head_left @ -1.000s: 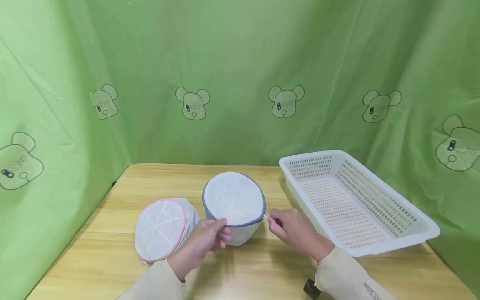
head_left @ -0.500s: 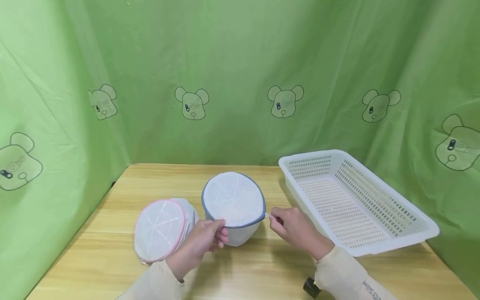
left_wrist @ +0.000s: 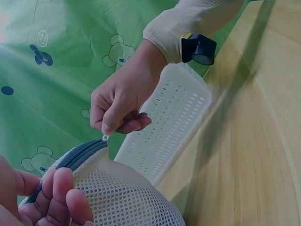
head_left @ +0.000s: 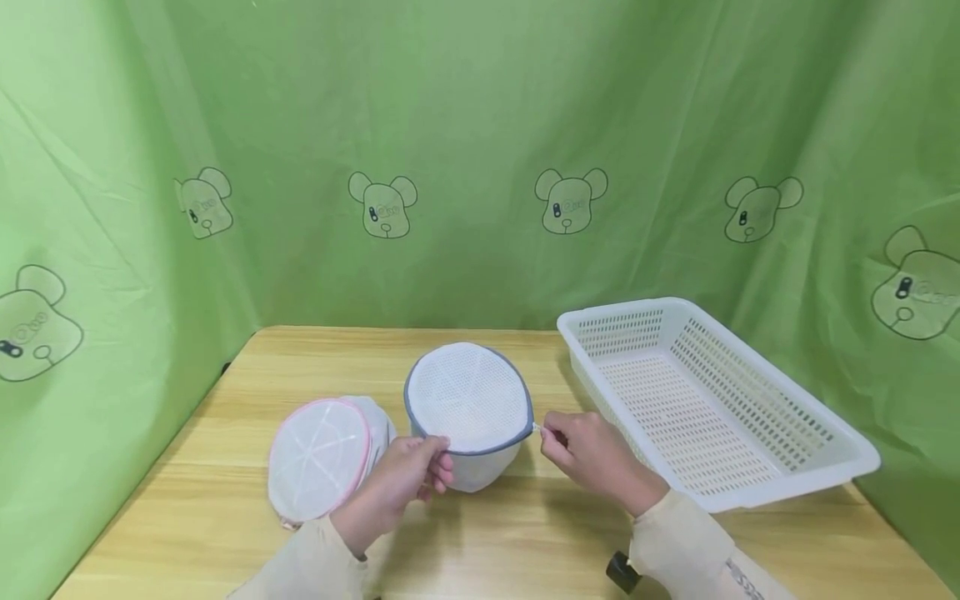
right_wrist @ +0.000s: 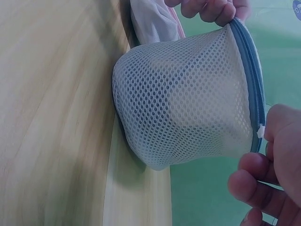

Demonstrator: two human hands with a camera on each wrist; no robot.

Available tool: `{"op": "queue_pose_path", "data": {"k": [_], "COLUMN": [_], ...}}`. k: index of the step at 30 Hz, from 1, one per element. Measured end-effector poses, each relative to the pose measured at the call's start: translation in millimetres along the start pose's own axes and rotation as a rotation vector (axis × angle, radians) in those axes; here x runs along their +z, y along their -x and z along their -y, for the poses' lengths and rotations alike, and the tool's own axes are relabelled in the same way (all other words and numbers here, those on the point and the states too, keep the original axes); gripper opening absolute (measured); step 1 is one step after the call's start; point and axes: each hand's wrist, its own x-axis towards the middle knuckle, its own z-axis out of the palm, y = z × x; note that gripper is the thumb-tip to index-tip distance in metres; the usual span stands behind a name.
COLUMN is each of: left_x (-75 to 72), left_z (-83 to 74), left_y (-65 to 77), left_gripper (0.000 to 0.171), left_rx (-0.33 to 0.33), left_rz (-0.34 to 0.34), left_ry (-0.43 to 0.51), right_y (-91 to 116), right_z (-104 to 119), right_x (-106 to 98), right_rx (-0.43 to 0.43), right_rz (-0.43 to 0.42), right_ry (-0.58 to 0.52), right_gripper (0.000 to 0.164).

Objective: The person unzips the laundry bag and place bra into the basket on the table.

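Observation:
A white mesh laundry bag (head_left: 471,400) with a blue-grey zipper rim stands on the table in the head view, its round lid facing up. My left hand (head_left: 405,475) pinches the near side of the rim between thumb and fingers. At the bag's right, my right hand (head_left: 592,454) pinches the small white zipper pull (right_wrist: 261,131) and draws the rim into a point there. The blue zipper (right_wrist: 254,70) runs along the upper edge in the right wrist view. Beside my left hand lies a white bag with pink trim (head_left: 318,458).
A white perforated plastic basket (head_left: 667,408) stands at the right of the wooden table (head_left: 487,550). A small black device (left_wrist: 201,49) sits at my right wrist. Green curtain (head_left: 480,108) with bear-head prints encloses the back and sides.
My right hand has shifted very slightly up and right with the zipper pull, and the rim looks more pointed there. My left hand keeps its hold with hardly any movement.

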Motion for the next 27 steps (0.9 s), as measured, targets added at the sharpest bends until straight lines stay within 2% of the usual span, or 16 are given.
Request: {"op": "queue_pose_path", "data": {"k": [27], "left_x": [-2.8], "left_z": [-1.3], "left_y": [0.2], "left_gripper": [0.028], "left_rx": [-0.007], "left_rz": [-0.005], "left_ry": [-0.019], "right_y": [-2.3], "right_z": [-3.3], "right_x": [-1.9], "right_rx": [-0.002], "right_rz": [-0.028], "right_ry": [0.051], "right_gripper": [0.028]}}
